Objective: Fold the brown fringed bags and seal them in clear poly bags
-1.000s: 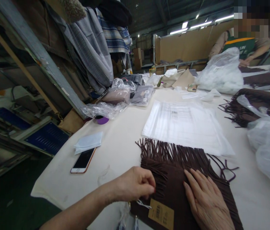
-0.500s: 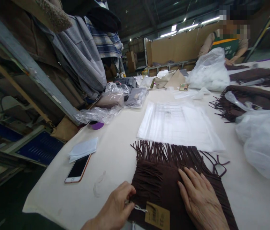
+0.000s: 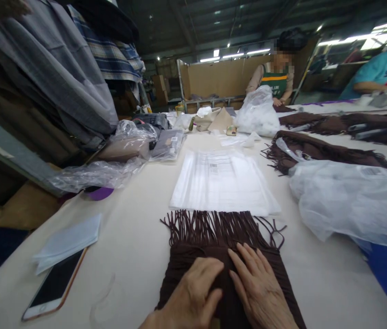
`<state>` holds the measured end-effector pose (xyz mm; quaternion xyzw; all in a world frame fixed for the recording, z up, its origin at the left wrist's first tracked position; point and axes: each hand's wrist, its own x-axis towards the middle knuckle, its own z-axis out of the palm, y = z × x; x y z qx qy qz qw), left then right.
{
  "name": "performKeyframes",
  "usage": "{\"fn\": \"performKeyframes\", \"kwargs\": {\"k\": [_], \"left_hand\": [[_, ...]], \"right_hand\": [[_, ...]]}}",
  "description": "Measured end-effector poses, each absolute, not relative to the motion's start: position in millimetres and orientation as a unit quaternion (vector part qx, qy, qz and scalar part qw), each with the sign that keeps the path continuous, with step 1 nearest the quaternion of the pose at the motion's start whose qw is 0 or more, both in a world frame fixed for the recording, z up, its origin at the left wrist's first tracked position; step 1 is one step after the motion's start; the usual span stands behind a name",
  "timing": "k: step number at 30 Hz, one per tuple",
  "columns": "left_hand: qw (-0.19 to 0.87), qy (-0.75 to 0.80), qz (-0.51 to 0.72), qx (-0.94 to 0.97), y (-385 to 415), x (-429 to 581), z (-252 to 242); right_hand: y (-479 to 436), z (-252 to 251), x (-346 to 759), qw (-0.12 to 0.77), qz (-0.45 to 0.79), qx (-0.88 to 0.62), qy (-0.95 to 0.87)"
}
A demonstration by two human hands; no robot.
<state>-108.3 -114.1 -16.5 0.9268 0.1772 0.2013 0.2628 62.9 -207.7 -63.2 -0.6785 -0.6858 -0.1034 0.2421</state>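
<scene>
Both hands lie side by side on a folded brown fringed scarf (image 3: 221, 256) at the near edge of the table (image 3: 135, 228). The left hand (image 3: 193, 297) rests palm down with fingers loosely curled and pressed on the cloth, gripping nothing. The right hand (image 3: 260, 292) lies flat with fingers extended and slightly spread, likewise pressing on the scarf without closing on it. The scarf's fringe points away from the person and ends just short of a stack of clear flat bags (image 3: 223, 183), which carries a small barcode label; its print is too small to read. A phone (image 3: 54, 285) lies face up to the left, partly under a pale folded sheet (image 3: 68, 240). A large crumpled plastic bag (image 3: 354, 201) sits to the right, with more brown scarves (image 3: 317, 148) beyond it. A co-worker's green apron (image 3: 276, 82) bears white lettering, illegible here. Compared with half a second ago, the left hand has moved from the scarf's left edge, where it pinched the tag string, onto the cloth beside the right hand; the tan hang tag no longer shows, and the view has swung right.
</scene>
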Motion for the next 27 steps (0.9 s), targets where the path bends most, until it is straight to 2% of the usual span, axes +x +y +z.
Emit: {"fn": "performKeyframes", "kwargs": {"k": [2,3,6,8,11,14,18,22,24,27], "left_hand": [[0.267,0.105,0.235,0.929,-113,-114,-4],[0.278,0.157,0.261,0.911,-108,-122,0],[0.388,0.513,0.28,0.713,-79,-156,2],[0.514,0.622,0.235,0.542,-56,-174,-5],[0.683,0.612,0.141,0.372,-33,-180,-12],[0.79,0.522,0.041,0.32,-20,-166,-11],[0.85,0.436,-0.033,0.292,-6,-138,-14],[0.897,0.314,-0.091,0.297,6,-109,-26],[0.866,0.311,-0.129,0.371,13,-97,-37],[0.773,0.353,-0.087,0.52,25,-82,-57]], "right_hand": [[-217,-50,78,0.291,0.004,-0.686,-0.667],[-223,-43,89,0.322,0.073,-0.705,-0.628],[-241,-27,132,0.416,0.261,-0.787,-0.373],[-247,-26,158,0.475,0.369,-0.775,-0.195],[-241,-31,178,0.51,0.551,-0.657,-0.071],[-222,-35,180,0.475,0.703,-0.525,-0.066],[-192,-39,176,0.46,0.786,-0.405,-0.078],[-168,-46,175,0.438,0.815,-0.361,-0.114],[-158,-49,175,0.412,0.822,-0.372,-0.13],[-145,-50,175,0.363,0.825,-0.406,-0.15]]}}
